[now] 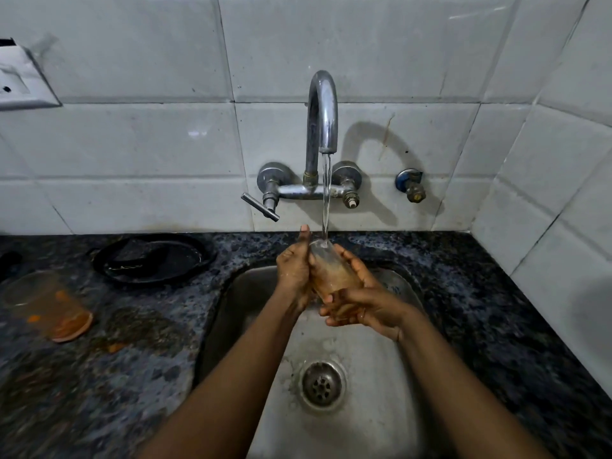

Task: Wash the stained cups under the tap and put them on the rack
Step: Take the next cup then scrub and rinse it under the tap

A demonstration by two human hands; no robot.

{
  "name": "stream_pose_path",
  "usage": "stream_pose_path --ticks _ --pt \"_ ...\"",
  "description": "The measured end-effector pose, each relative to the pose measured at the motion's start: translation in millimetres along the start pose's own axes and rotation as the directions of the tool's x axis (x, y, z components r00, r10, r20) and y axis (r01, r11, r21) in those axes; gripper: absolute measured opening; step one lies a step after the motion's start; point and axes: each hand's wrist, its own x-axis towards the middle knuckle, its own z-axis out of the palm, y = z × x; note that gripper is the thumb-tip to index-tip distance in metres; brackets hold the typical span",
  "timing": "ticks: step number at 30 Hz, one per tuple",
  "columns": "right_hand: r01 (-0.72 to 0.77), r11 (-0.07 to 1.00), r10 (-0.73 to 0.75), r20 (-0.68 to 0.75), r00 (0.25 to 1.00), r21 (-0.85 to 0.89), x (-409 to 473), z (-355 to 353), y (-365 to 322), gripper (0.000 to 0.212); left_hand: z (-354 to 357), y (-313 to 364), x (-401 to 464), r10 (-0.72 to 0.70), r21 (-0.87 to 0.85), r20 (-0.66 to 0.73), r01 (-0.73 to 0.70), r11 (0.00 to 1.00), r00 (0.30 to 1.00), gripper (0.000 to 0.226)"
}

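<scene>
A clear cup (331, 271) with orange-brown stains is held over the steel sink (357, 422), its mouth tilted up under the stream running from the chrome tap (323, 120). My left hand (294, 270) presses against its left side with the thumb raised. Cupping its base and right side is my right hand (361, 304). Another stained clear cup (46, 304) lies on its side on the dark granite counter at the left. No rack is in view.
A black round pan (154, 258) sits on the counter behind the lying cup. The tap lever (260, 207) sticks out left of the stream. The drain (322, 385) lies below my arms. White tiled walls close the back and right; a switch plate (20, 81) hangs at upper left.
</scene>
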Motion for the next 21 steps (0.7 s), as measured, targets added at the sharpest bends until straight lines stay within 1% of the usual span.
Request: stream_pose_path --ticks 1,2,3,4,5,6,7,8,9,10,11,12,13,14,15,16,17,18,19,21 --pt "-0.009 1.0 0.01 -0.035 0.999 0.017 0 1 0 0.087 2 1 2 -0.004 0.031 0.007 0.004 1.0 1.0 0.045" --pt "-0.027 0.999 0.024 -0.086 0.996 -0.025 0 4 1 0.088 3 2 4 -0.01 0.101 0.026 0.007 0.995 1.0 0.042" --pt "-0.045 0.986 0.02 -0.156 0.988 -0.158 0 8 1 0.091 4 4 5 -0.019 0.208 0.055 0.008 0.978 0.998 0.039" --pt "-0.078 0.908 -0.022 -0.231 0.973 -0.412 1 14 0 0.094 6 4 6 -0.042 0.331 0.092 0.009 0.944 0.995 0.036" --pt "-0.155 0.68 -0.091 -0.292 0.952 -0.717 3 23 -1 0.096 9 6 6 -0.07 0.452 0.125 0.006 0.892 0.99 0.036" --pt "-0.24 0.359 -0.18 -0.319 0.93 -0.902 4 30 1 0.096 11 7 7 -0.092 0.547 0.138 0.001 0.837 0.986 0.037" --pt "-0.268 0.161 -0.236 -0.301 0.924 -0.95 6 35 4 0.097 11 6 9 -0.092 0.604 0.131 -0.006 0.797 0.987 0.038" --pt "-0.25 0.129 -0.227 -0.274 0.935 -0.96 6 37 6 0.1 10 5 11 -0.078 0.612 0.114 -0.008 0.791 0.99 0.037" --pt "-0.188 0.199 -0.169 -0.223 0.96 -0.962 7 33 8 0.099 8 5 12 -0.074 0.579 0.096 0.005 0.816 0.993 0.035" --pt "-0.11 0.418 -0.099 -0.166 0.981 -0.902 5 27 6 0.088 4 5 12 -0.079 0.517 0.084 0.025 0.856 0.993 0.033" --pt "-0.062 0.715 -0.033 -0.123 0.992 -0.696 3 21 1 0.066 0 4 14 -0.091 0.457 0.072 0.048 0.888 0.993 0.032" --pt "-0.077 0.935 0.052 -0.083 0.995 -0.346 0 16 -2 0.045 -4 2 15 -0.095 0.413 0.057 0.063 0.908 0.994 0.034" --pt "-0.105 0.994 0.104 -0.036 0.994 -0.031 -1 11 -1 0.032 -7 1 16 -0.092 0.355 0.04 0.072 0.932 0.995 0.036" --pt "-0.118 0.982 0.12 -0.002 0.993 0.151 -2 8 1 0.03 -9 -1 16 -0.099 0.273 0.015 0.091 0.958 0.995 0.036" --pt "-0.133 0.97 0.133 0.017 0.991 0.203 1 6 2 0.037 -9 -1 15 -0.128 0.171 -0.006 0.127 0.977 0.992 0.036" --pt "-0.164 0.968 0.161 0.029 0.987 0.188 4 5 1 0.045 -9 -1 15 -0.165 0.076 -0.004 0.165 0.983 0.986 0.038" --pt "-0.201 0.968 0.198 0.03 0.98 0.149 9 6 -2 0.048 -10 -2 17 -0.21 -0.002 0.029 0.21 0.978 0.977 0.041" --pt "-0.244 0.964 0.243 0.017 0.97 0.105 14 6 -6 0.049 -10 -3 17 -0.258 -0.045 0.085 0.262 0.964 0.962 0.046" --pt "-0.282 0.957 0.283 -0.006 0.959 0.066 19 7 -13 0.049 -11 -3 17 -0.313 -0.044 0.133 0.321 0.946 0.941 0.051" --pt "-0.332 0.942 0.335 -0.048 0.941 0.05 28 7 -23 0.046 -11 -6 16 -0.416 0.032 0.161 0.417 0.908 0.895 0.058"
